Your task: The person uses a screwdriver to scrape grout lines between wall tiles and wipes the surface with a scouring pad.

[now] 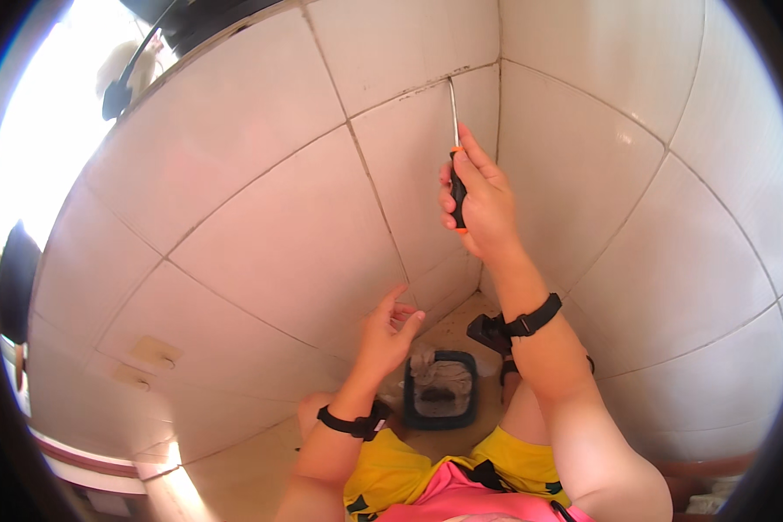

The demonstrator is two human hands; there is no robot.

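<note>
My right hand [486, 189] grips a screwdriver [457, 186] by its black and orange handle, the forefinger stretched along the metal shaft. The tip of the shaft meets a horizontal grout joint [424, 87] in the white tiled wall [404, 156], a little left of the room corner. Dark specks mark the joint on both sides of the tip. Lower down, my left hand [391, 329] is held up before the wall with thumb and fingers apart and nothing between them. Whether its fingertips touch the tile, I cannot tell.
On the floor between my legs stands a dark bin [440, 421] lined with a plastic bag. A second tiled wall [581, 196] meets the first at right. Two hooks [168, 361] are stuck low on the left wall. A bright window [39, 130] opens at upper left.
</note>
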